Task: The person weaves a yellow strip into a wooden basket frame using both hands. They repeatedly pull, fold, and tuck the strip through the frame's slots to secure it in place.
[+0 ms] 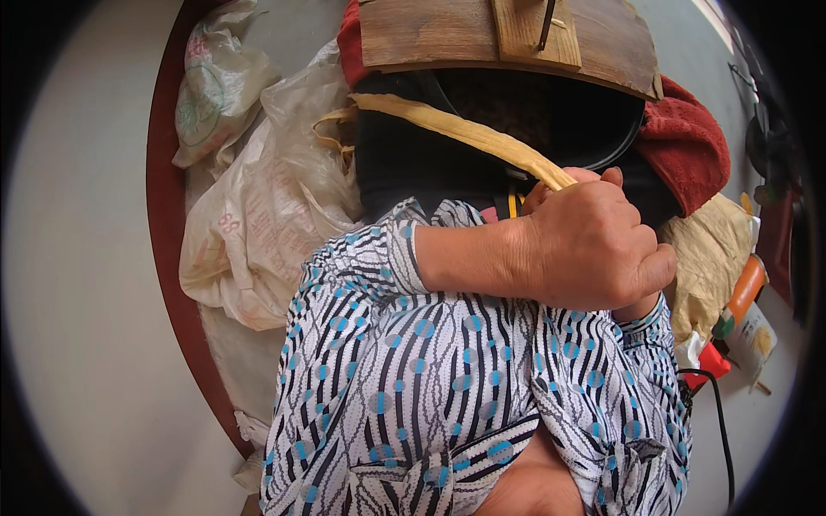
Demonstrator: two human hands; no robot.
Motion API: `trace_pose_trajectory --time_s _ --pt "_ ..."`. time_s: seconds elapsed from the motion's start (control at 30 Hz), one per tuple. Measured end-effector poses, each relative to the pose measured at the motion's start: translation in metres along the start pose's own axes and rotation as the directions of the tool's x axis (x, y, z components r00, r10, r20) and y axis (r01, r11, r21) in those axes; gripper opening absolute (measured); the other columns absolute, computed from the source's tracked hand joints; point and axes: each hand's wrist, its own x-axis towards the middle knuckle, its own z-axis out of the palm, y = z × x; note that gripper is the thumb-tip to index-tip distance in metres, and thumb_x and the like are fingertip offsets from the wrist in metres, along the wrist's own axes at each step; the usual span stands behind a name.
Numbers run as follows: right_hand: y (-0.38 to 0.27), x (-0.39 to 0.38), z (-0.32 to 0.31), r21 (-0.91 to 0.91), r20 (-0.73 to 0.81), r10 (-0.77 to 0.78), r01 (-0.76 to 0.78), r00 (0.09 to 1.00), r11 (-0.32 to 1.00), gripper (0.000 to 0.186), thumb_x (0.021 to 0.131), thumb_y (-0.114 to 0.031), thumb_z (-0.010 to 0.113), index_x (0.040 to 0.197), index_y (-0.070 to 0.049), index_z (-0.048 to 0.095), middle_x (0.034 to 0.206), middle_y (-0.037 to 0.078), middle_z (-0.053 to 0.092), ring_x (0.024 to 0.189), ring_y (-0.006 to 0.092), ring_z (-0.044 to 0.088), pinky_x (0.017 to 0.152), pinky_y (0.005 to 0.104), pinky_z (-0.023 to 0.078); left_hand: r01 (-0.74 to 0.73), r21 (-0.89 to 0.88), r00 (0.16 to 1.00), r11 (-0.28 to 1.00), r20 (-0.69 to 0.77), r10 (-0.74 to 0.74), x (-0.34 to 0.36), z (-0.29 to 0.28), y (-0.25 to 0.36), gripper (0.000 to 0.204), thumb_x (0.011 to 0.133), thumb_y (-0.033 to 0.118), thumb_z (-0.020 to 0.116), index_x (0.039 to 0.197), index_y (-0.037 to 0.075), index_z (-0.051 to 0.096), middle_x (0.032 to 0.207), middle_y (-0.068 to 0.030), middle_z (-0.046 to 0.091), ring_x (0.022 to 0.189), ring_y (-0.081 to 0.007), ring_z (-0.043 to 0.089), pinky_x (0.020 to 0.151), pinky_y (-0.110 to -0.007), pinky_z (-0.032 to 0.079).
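My left hand (598, 245) reaches across from the left and is closed in a fist in front of my chest. Out of its top runs a long, flat, pale yellow strip of dried plant fibre (469, 131), trailing up and to the left. The strip's far end curls loosely by the plastic bags. Behind the left fist, my right hand (613, 176) is mostly hidden; only bent fingers and part of the wrist show. The two hands are pressed together, and what the right fingers grip is covered.
A wooden board (430, 34) with an upright metal spike (546, 26) stands ahead, above a dark bowl-like container (632, 138). Crumpled plastic sacks (258, 215) lie left. Red cloth (688, 142), a tan bag (714, 258), an orange-handled object (747, 284) and a black cable (724, 430) are right.
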Motion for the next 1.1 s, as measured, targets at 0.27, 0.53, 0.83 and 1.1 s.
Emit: trace_pose_trajectory --time_s 0.27,0.53,0.83,1.1 --pt "0.000 -0.008 -0.016 -0.171 -0.079 -0.109 0.094 0.991 0.981 0.017 0.092 -0.016 0.060 0.101 -0.001 0.063 0.091 0.007 0.065 0.086 0.0172 0.063 0.079 0.0311 0.051 0.041 -0.168 0.988 0.985 -0.139 -0.065 -0.011 -0.014 -0.014 0.025 0.069 0.018 0.069 0.091 0.006 0.065 0.079 -0.0110 0.064 0.080 -0.0250 0.064 0.067 -0.038 0.049" --pt "-0.019 -0.017 -0.028 -0.975 -0.004 -0.327 0.068 0.945 0.209 0.012 0.086 -0.013 0.067 0.087 -0.002 0.063 0.065 0.009 0.059 0.054 0.0160 0.058 0.051 0.0294 0.044 0.553 0.186 0.739 0.812 0.341 -0.581 -0.066 -0.047 -0.067 0.024 0.091 0.027 0.059 0.082 0.005 0.066 0.069 -0.0102 0.060 0.068 -0.0273 0.058 0.061 -0.037 0.046" --pt "-0.027 -0.039 -0.014 -0.957 -0.033 -0.703 0.181 0.711 0.228 0.024 0.090 -0.026 0.066 0.083 -0.002 0.064 0.066 0.006 0.061 0.054 0.0153 0.057 0.051 0.0251 0.044 0.493 0.234 0.828 0.838 0.168 -0.534 -0.027 -0.063 -0.035 0.024 0.090 0.023 0.064 0.073 0.007 0.056 0.056 -0.0077 0.054 0.048 -0.0248 0.056 0.044 -0.034 0.040" --pt "-0.024 -0.019 -0.001 -0.745 0.018 -0.734 0.499 0.679 0.443 0.024 0.095 -0.019 0.058 0.104 0.002 0.066 0.087 0.005 0.064 0.080 0.0089 0.056 0.071 0.0218 0.046 0.401 0.243 0.874 0.883 0.188 -0.449 0.005 -0.073 -0.017 0.019 0.092 0.015 0.061 0.080 0.001 0.061 0.067 -0.0097 0.058 0.052 -0.0237 0.059 0.048 -0.030 0.043"
